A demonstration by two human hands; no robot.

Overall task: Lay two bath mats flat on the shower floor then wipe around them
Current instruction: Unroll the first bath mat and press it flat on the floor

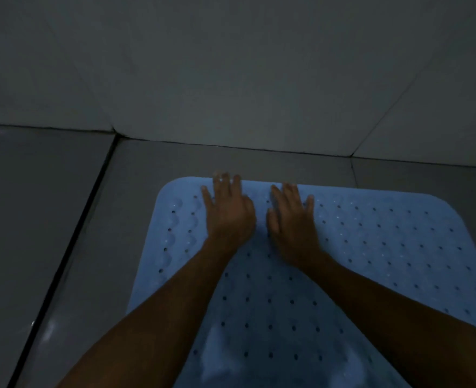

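A light blue rubber bath mat [385, 247] with rows of small holes lies flat on the grey tiled shower floor [147, 169]. Its rounded far corners sit a short way from the wall. My left hand [228, 214] rests palm down on the mat near its far edge, fingers spread, fingertips reaching the edge. My right hand [292, 222] lies palm down beside it, also flat on the mat with fingers apart. Neither hand holds anything. Only one mat is in view, and my forearms cover part of its near half.
A pale tiled wall [231, 79] rises just beyond the mat. A dark groove or drain channel [71, 239] runs diagonally across the floor to the left of the mat. The light is dim.
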